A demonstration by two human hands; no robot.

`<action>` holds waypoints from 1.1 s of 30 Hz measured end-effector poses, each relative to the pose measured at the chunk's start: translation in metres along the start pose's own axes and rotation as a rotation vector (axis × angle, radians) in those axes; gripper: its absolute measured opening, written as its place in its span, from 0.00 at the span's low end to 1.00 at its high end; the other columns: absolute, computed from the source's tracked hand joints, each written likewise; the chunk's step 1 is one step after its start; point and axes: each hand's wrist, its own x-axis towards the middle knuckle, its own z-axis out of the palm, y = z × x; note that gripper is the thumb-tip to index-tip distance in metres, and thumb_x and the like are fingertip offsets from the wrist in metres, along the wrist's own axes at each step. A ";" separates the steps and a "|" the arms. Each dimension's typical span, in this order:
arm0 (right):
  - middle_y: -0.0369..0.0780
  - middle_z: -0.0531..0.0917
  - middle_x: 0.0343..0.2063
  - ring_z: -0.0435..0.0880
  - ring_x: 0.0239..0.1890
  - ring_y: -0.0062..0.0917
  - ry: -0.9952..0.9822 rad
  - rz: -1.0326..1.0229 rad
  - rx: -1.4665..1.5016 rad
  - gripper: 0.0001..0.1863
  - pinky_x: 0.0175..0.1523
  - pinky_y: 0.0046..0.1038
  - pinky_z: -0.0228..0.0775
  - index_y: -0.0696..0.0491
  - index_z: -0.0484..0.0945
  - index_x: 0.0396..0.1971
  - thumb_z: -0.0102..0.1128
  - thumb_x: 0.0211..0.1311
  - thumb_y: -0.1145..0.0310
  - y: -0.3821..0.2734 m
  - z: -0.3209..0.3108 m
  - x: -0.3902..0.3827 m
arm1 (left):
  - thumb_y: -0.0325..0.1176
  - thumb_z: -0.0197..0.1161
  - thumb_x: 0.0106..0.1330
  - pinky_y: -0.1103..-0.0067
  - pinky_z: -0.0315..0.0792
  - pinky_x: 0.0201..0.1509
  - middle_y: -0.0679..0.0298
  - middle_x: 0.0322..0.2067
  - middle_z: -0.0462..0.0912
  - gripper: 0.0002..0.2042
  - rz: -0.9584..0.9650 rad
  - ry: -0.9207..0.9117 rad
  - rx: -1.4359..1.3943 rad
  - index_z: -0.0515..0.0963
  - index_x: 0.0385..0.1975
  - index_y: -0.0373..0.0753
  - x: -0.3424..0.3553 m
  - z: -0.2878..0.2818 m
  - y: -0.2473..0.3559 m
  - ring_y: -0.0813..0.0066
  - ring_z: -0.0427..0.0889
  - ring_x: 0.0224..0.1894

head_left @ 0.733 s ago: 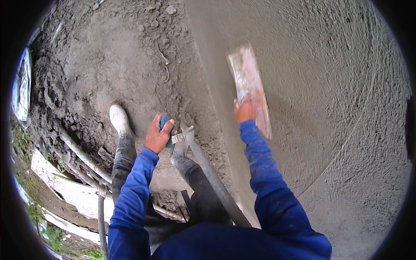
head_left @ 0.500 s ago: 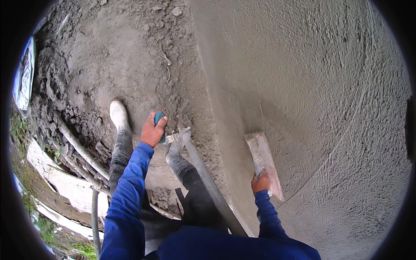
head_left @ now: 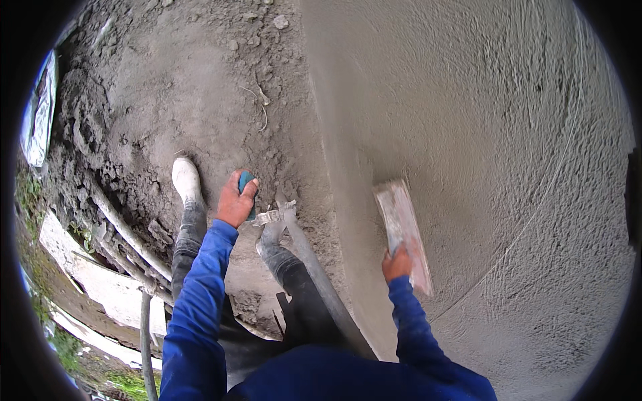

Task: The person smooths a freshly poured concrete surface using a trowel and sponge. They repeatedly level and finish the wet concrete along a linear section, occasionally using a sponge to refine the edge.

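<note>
The right hand (head_left: pixel 397 262) is clenched around the lower end of a float (head_left: pixel 403 234), a long, flat, pale board smeared with grey mortar. The float lies flat against the wall (head_left: pixel 481 147), its far end pointing up and slightly left, and only the knuckles show at its near end.

The left hand (head_left: pixel 235 200) is closed on the teal handle of a trowel (head_left: pixel 257 207); the fingers wrap the grip, and the metal blade, caked in grey, juts toward the wall just above the boots.

Both sleeves are bright blue. Below them stand 2 boots: a pale one (head_left: pixel 186 182) on the left and a dark, mortar-streaked one (head_left: pixel 271 244) close to the wall's foot.

The wall is wet grey render, smooth near its left edge and coarser, ridged and pitted farther right, with a thin curved line scored across it. The ground (head_left: pixel 174 87) is lumpy grey earth and spilled mortar, strewn with small stones and twigs. At the lower left lie pale planks (head_left: pixel 107 287), a grey pipe (head_left: pixel 127 234) and some green weeds (head_left: pixel 67 344).
</note>
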 end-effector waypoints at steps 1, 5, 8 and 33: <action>0.62 0.78 0.45 0.77 0.52 0.54 0.068 -0.028 -0.005 0.29 0.58 0.47 0.66 0.67 0.72 0.51 0.67 0.53 0.64 0.009 -0.021 -0.013 | 0.41 0.60 0.64 0.67 0.72 0.46 0.47 0.37 0.80 0.16 -0.006 0.022 0.004 0.74 0.46 0.37 0.001 0.000 -0.006 0.51 0.80 0.40; 0.61 0.81 0.34 0.82 0.38 0.53 0.331 -0.177 0.266 0.27 0.43 0.41 0.74 0.69 0.71 0.50 0.64 0.60 0.63 -0.075 -0.114 0.060 | 0.42 0.60 0.63 0.66 0.71 0.47 0.46 0.38 0.80 0.18 -0.035 0.001 -0.007 0.73 0.47 0.37 -0.007 0.009 -0.014 0.48 0.79 0.42; 0.58 0.81 0.27 0.82 0.32 0.55 0.364 -0.171 0.128 0.25 0.34 0.44 0.73 0.65 0.75 0.39 0.60 0.63 0.53 -0.163 -0.137 0.165 | 0.42 0.60 0.63 0.65 0.71 0.47 0.46 0.38 0.80 0.18 -0.008 -0.025 0.028 0.73 0.47 0.36 -0.003 0.012 -0.006 0.47 0.79 0.42; 0.63 0.80 0.38 0.81 0.42 0.55 -0.031 -0.378 -0.495 0.31 0.52 0.48 0.70 0.66 0.71 0.51 0.40 0.71 0.50 -0.175 -0.046 0.203 | 0.43 0.59 0.63 0.69 0.71 0.48 0.50 0.38 0.80 0.19 -0.060 0.179 -0.379 0.73 0.48 0.37 -0.026 -0.069 -0.007 0.55 0.80 0.41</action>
